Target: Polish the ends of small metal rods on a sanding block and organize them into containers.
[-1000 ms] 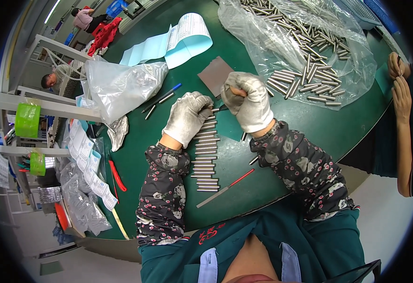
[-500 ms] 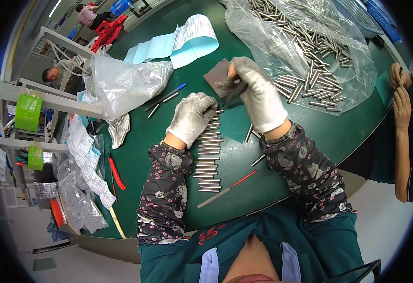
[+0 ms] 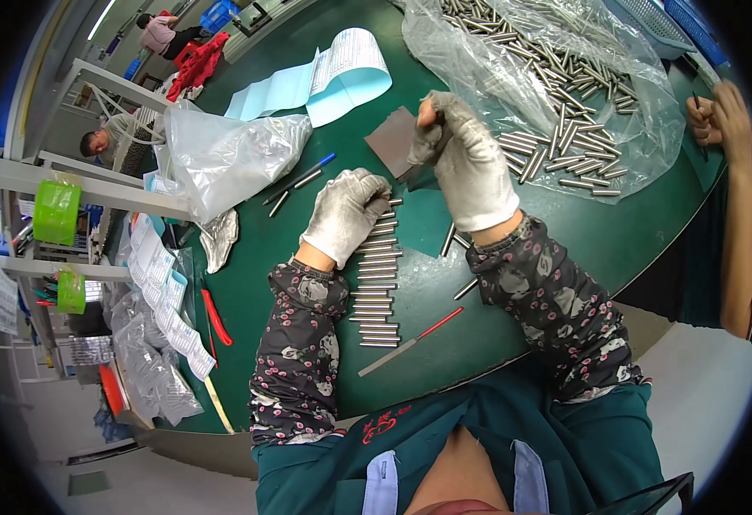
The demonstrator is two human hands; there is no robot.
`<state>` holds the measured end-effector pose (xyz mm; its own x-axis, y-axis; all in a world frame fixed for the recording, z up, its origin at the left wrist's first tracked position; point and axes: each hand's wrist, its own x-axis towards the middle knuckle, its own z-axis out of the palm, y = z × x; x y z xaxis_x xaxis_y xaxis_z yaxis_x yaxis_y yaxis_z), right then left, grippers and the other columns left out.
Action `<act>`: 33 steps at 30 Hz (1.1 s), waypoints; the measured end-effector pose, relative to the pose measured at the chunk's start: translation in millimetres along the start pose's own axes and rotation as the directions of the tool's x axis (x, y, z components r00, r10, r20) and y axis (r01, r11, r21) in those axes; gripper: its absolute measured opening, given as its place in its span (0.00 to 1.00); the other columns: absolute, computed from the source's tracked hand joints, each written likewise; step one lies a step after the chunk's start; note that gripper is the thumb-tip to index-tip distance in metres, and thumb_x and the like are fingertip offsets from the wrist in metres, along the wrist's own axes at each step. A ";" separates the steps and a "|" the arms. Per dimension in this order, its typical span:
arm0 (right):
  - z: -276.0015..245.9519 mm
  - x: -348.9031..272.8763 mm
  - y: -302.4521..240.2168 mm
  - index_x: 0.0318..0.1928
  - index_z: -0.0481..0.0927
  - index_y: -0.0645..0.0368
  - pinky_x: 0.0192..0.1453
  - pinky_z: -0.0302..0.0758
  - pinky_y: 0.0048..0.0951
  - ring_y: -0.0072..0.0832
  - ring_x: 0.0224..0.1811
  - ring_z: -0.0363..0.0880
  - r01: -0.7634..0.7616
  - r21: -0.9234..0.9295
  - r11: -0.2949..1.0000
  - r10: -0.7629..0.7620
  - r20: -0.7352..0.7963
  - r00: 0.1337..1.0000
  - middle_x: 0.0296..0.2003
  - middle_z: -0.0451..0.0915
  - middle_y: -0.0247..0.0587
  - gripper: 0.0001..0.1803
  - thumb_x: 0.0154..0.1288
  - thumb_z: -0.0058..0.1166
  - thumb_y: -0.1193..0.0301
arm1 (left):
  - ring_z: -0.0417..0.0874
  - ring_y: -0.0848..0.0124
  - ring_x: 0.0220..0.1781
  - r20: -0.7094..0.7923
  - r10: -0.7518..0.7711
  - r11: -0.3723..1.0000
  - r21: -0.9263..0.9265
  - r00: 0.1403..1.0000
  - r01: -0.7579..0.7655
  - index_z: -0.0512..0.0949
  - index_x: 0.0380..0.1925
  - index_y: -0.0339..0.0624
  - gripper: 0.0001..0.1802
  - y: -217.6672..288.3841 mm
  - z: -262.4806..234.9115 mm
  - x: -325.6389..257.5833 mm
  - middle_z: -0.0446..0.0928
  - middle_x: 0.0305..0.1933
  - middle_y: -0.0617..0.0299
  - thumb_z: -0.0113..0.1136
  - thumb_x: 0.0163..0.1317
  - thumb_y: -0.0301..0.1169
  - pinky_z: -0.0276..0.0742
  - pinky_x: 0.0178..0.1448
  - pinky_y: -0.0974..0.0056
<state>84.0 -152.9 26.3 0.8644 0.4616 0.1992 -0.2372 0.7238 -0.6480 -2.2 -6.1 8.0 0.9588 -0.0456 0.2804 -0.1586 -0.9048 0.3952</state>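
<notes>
My left hand, in a white glove, is closed at the far end of a row of shiny metal pins. A metal pin sticks out from its fingertips. My right hand, gloved with a bare thumb tip, is raised to the right with its fingers curled. A dark, thin sheet shows below these fingers; its grip is partly hidden. A brown sheet, like sandpaper, lies between and beyond the hands. A few loose pins lie by my right wrist.
A clear plastic bag with many metal pins spreads at the far right. A red-handled file lies near the front edge. Blue-white papers, a pen, a plastic bag and red-handled pliers are leftward. A co-worker's hands are at right.
My right hand has lifted slightly up and left, and the dark sheet under it shows less. My left hand stays at the row's far end. The co-worker's hands have moved up.
</notes>
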 end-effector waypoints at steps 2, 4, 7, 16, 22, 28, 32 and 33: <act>-4.1 2.1 -1.0 0.29 0.68 0.59 0.26 0.63 0.20 0.20 0.21 0.67 0.036 -0.291 0.956 -0.018 0.064 0.998 0.19 0.67 0.34 0.14 0.66 0.36 0.64 | 0.75 0.61 0.33 0.007 -0.014 1.000 -0.018 1.000 0.014 0.74 0.28 0.39 0.08 -0.5 -0.4 0.4 0.73 0.28 0.58 0.59 0.44 0.21 0.70 0.38 0.63; -10.9 2.9 -4.3 0.27 0.68 0.60 0.26 0.63 0.20 0.21 0.20 0.67 -0.018 -0.306 0.952 0.069 0.159 0.985 0.19 0.68 0.34 0.15 0.66 0.34 0.65 | 0.75 0.61 0.33 0.008 -0.005 1.000 -0.013 1.000 0.005 0.74 0.28 0.39 0.08 -0.5 -1.4 -0.3 0.73 0.28 0.58 0.59 0.44 0.21 0.70 0.38 0.63; -14.5 5.1 -2.1 0.21 0.64 0.58 0.22 0.59 0.21 0.22 0.16 0.62 -0.124 -0.201 0.972 0.162 0.185 0.969 0.15 0.63 0.33 0.17 0.65 0.32 0.65 | 0.75 0.61 0.33 0.002 -0.003 1.000 -0.015 1.000 0.003 0.74 0.28 0.39 0.08 -0.2 -0.7 -0.3 0.73 0.28 0.58 0.59 0.44 0.20 0.70 0.37 0.63; -22.5 1.7 10.1 0.15 0.59 0.52 0.15 0.52 0.21 0.20 0.10 0.53 -0.183 0.280 0.943 0.196 -0.019 0.980 0.11 0.57 0.27 0.18 0.61 0.39 0.63 | 0.75 0.61 0.32 0.000 -0.012 0.999 -0.037 1.000 0.012 0.74 0.28 0.39 0.09 0.5 -1.4 0.4 0.73 0.28 0.58 0.58 0.44 0.20 0.70 0.37 0.63; 1.7 -1.8 -7.6 0.35 0.71 0.62 0.30 0.72 0.24 0.26 0.20 0.72 -0.241 0.050 0.969 0.243 -0.031 0.970 0.21 0.72 0.34 0.08 0.62 0.37 0.72 | 0.75 0.60 0.35 0.015 -0.035 0.999 0.004 0.999 0.035 0.75 0.29 0.41 0.08 -1.9 -1.4 -0.2 0.74 0.29 0.58 0.59 0.45 0.24 0.71 0.39 0.62; 1.7 -6.0 -8.3 0.38 0.73 0.62 0.30 0.71 0.17 0.18 0.23 0.74 -0.061 -0.400 0.915 0.147 0.189 0.971 0.25 0.76 0.36 0.10 0.63 0.41 0.69 | 0.75 0.59 0.37 0.029 -0.055 0.998 0.038 0.998 0.054 0.76 0.30 0.43 0.08 -0.8 -1.4 0.8 0.75 0.31 0.59 0.59 0.46 0.27 0.72 0.41 0.60; 3.6 -9.9 -6.0 0.28 0.72 0.60 0.23 0.60 0.17 0.17 0.18 0.65 0.001 -0.442 0.897 0.067 0.138 0.988 0.17 0.67 0.32 0.14 0.65 0.39 0.64 | 0.75 0.59 0.37 0.043 -0.051 0.998 0.050 0.998 0.049 0.76 0.30 0.43 0.08 -0.2 -1.7 0.8 0.74 0.31 0.59 0.59 0.46 0.28 0.72 0.41 0.60; 1.4 -9.1 -4.3 0.24 0.70 0.59 0.22 0.57 0.18 0.17 0.16 0.61 0.022 -0.381 0.924 0.030 0.130 0.991 0.15 0.63 0.30 0.17 0.65 0.37 0.62 | 0.75 0.59 0.37 0.041 -0.051 0.998 0.051 0.998 0.049 0.76 0.30 0.43 0.08 1.1 -2.0 0.7 0.74 0.31 0.59 0.59 0.46 0.28 0.72 0.41 0.60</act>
<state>76.6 -159.5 28.3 0.7917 0.5459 0.2741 -0.0310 0.4841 -0.8745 -2.1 -6.3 10.4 0.9745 -0.0172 0.2237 -0.0997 -0.9264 0.3631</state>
